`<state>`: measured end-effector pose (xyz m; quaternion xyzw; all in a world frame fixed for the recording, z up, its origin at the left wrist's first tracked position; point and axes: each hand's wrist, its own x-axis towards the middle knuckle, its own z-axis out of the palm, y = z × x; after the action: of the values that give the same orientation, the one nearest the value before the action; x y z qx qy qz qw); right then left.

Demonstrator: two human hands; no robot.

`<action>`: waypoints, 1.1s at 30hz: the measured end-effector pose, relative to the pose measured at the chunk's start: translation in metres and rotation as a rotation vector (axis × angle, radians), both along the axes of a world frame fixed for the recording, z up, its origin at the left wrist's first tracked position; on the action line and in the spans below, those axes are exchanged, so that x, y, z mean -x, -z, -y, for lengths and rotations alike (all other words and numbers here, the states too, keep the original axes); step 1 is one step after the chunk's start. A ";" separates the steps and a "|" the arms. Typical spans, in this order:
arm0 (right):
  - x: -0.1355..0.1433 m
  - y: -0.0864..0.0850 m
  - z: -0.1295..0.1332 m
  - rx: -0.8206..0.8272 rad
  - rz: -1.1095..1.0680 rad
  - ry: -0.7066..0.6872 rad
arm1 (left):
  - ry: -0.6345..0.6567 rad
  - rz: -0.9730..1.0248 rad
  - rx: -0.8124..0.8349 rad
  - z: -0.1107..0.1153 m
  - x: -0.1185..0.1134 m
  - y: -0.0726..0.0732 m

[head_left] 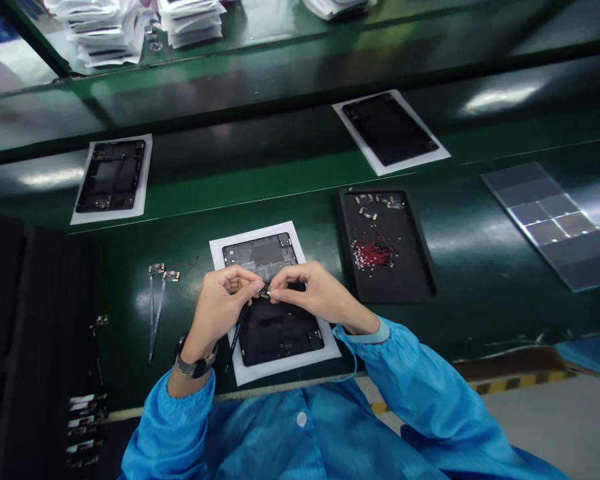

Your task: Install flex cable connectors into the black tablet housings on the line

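Note:
A black tablet housing (280, 333) lies on a white sheet (290, 373) near the table's front edge. Above its middle, both hands meet at a small circuit board (265, 291). My left hand (229, 297) pinches the board's left side between thumb and fingertips. My right hand (313, 291) is closed at its right side, fingertips touching the board or a tiny part on it; which of these is too small to tell. A dark ribbon cable (235, 339) hangs below my left hand, across the housing's left edge.
Right of the housing stands a black tray (413, 267) with red wires (373, 253) and small boards. Two boards with ribbon cables (157, 300) lie left. Farther back are two more housings (111, 177) (387, 127) on white sheets. Clear-topped panels (555, 223) lie far right.

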<state>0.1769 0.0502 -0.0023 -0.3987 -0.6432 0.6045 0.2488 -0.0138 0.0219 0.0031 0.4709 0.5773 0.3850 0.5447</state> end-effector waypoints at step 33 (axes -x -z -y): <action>-0.029 0.033 0.066 -0.282 0.157 0.095 | -0.362 0.463 0.183 0.064 -0.039 0.024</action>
<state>0.2060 -0.0157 -0.0358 -0.4360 -0.7196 0.4625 0.2797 0.0250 -0.0417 -0.0212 0.2093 0.5447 0.5194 0.6243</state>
